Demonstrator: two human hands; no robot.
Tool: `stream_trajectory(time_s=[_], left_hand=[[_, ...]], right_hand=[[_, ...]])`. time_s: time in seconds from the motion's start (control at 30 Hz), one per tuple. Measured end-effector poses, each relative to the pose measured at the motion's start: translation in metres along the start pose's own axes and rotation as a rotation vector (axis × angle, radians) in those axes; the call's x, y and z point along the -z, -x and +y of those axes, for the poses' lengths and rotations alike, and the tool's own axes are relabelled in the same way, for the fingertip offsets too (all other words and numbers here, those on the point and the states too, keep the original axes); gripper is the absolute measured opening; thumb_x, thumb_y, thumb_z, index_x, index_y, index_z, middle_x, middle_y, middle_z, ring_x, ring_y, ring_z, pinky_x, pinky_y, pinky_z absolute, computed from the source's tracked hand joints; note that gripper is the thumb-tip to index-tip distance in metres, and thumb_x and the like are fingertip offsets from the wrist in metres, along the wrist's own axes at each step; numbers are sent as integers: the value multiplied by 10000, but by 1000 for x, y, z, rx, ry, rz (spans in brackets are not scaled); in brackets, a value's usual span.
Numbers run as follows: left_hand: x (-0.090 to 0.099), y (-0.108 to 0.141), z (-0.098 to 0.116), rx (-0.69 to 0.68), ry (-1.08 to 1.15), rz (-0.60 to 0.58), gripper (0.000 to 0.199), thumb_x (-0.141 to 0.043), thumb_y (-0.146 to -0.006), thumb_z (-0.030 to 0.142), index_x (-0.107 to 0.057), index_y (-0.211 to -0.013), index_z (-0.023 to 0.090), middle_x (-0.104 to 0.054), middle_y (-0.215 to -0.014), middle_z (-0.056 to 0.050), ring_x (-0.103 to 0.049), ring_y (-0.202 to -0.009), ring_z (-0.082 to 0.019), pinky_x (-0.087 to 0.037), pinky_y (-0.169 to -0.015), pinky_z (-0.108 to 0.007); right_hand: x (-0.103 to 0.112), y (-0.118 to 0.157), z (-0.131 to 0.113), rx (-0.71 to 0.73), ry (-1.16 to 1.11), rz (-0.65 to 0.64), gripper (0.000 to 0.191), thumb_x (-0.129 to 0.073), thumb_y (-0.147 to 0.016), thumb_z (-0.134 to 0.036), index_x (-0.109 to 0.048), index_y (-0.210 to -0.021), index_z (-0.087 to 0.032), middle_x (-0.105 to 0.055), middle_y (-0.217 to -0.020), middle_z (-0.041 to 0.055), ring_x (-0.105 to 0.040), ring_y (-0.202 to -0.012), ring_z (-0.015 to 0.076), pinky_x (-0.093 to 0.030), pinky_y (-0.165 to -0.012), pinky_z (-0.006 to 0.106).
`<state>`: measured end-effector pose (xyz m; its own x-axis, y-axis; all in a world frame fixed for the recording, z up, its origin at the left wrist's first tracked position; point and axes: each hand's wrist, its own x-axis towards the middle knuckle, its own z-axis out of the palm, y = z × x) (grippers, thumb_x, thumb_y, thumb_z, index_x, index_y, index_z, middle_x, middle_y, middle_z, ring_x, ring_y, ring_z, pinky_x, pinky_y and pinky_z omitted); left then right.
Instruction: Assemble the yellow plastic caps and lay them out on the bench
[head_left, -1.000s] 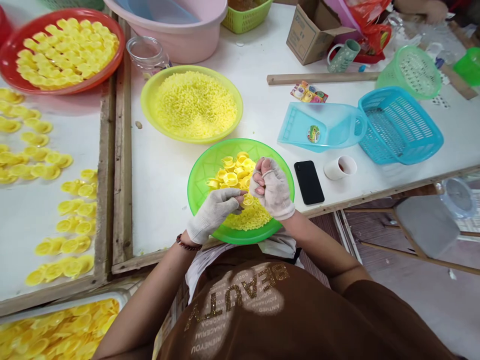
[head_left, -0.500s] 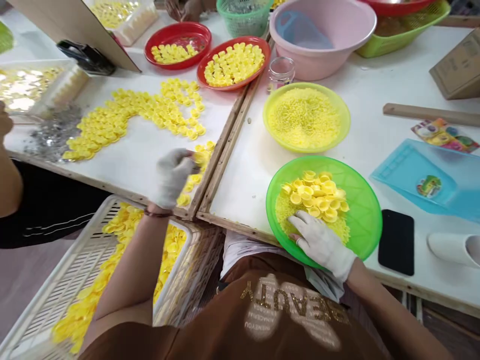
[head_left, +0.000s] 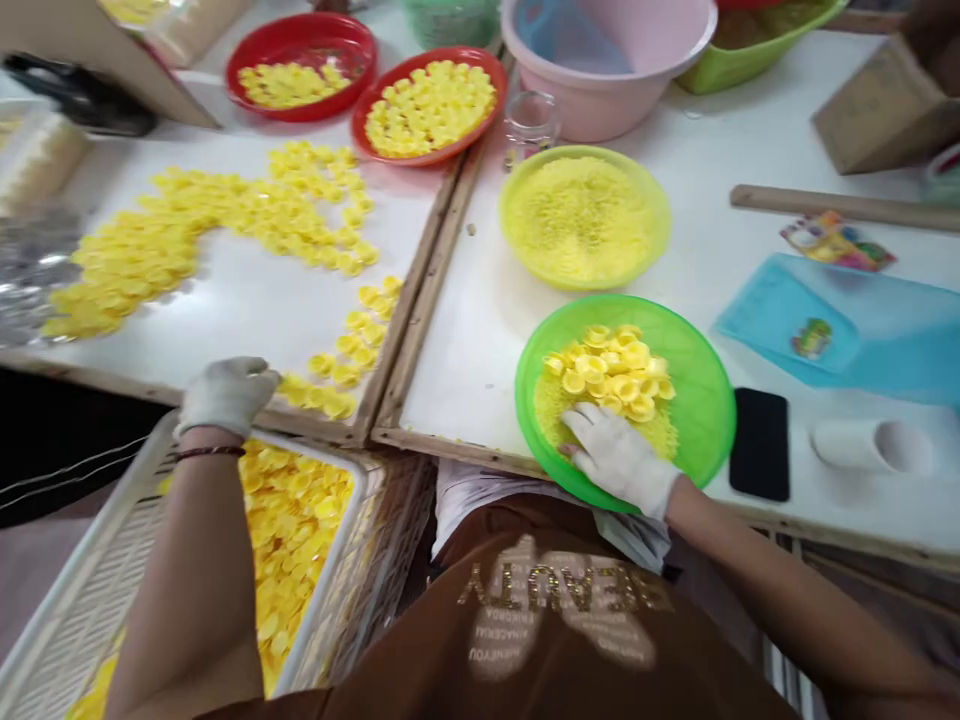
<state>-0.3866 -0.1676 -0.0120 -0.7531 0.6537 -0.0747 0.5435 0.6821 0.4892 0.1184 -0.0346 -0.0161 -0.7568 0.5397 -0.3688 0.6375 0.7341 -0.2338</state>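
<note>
My left hand (head_left: 229, 398), in a white glove, is at the front edge of the left table with its fingers curled in. Whatever it may hold is hidden. Just right of its fingertips lie small yellow cups (head_left: 330, 400) in a loose band along the table corner. My right hand (head_left: 619, 455), also gloved, reaches into a green bowl (head_left: 705, 400). Its fingers are stretched over fine yellow granules (head_left: 551, 410), with the thumb apart from them. Touching or close to those fingers is a heap of yellow cups (head_left: 611, 365) in the same bowl.
A yellow bowl of granules (head_left: 585, 215) stands behind the green one. Many more cups (head_left: 142, 250) spread over the left table. Red trays (head_left: 431, 155), a pink basin (head_left: 592, 105), a phone (head_left: 760, 445) and a white cup (head_left: 847, 443) stand around. Below my left arm is a crate (head_left: 356, 480) of yellow pieces.
My left hand has moved left and toward me, away from the cups by the wooden divider. My right hand stays in the green bowl. The whole view has shifted slightly.
</note>
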Motion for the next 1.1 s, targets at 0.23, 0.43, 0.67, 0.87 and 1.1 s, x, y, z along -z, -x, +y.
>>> stream_trajectory(time_s=[0.23, 0.43, 0.67, 0.87, 1.1], left_hand=[[-73, 63, 180, -680, 162, -33, 223, -558, -946, 382, -717, -978, 229, -729, -1040, -49, -648, -1046, -285, -496, -1002, -424], [-153, 130, 301, -982, 24, -462, 218, -513, -951, 196, -728, -972, 170, -707, -1012, -122, -661, -901, -246, -498, -801, -344], [-189, 129, 325, -860, -61, -534, 152, -597, -893, 245, -660, -768, 184, -693, -880, -114, -631, -829, -260, -426, -701, -335], [-171, 158, 305, -699, 305, -622, 192, -621, -849, 326, -547, -721, 204, -619, -693, -27, -554, -651, -178, -399, -633, -296], [-169, 183, 296, -340, 741, -909, 303, -678, -847, 454, -567, -759, 186, -583, -682, 6, -615, -627, -145, -492, -611, -262]], right_hand=[[7, -6, 7, -105, -294, -104, 244, -510, -1040, -341, -652, -1058, -143, -714, -983, 121, -649, -884, 239, -452, -786, 342], [17, 3, 34, -227, -1408, 211, 291, -565, -960, -475, -513, -821, -224, -489, -660, -43, -455, -542, 123, -335, -520, 263], [29, 1, 52, -237, -2148, 352, 407, -746, -807, -541, -518, -859, -207, -484, -634, -81, -421, -446, 62, -269, -417, 203], [49, -4, 36, -191, -2100, 693, 483, -721, -856, -637, -466, -818, -229, -407, -606, -100, -304, -416, 45, -193, -395, 200], [62, -17, 12, -126, -1932, 994, 526, -647, -872, -720, -436, -783, -246, -433, -645, -63, -462, -500, 94, -389, -475, 255]])
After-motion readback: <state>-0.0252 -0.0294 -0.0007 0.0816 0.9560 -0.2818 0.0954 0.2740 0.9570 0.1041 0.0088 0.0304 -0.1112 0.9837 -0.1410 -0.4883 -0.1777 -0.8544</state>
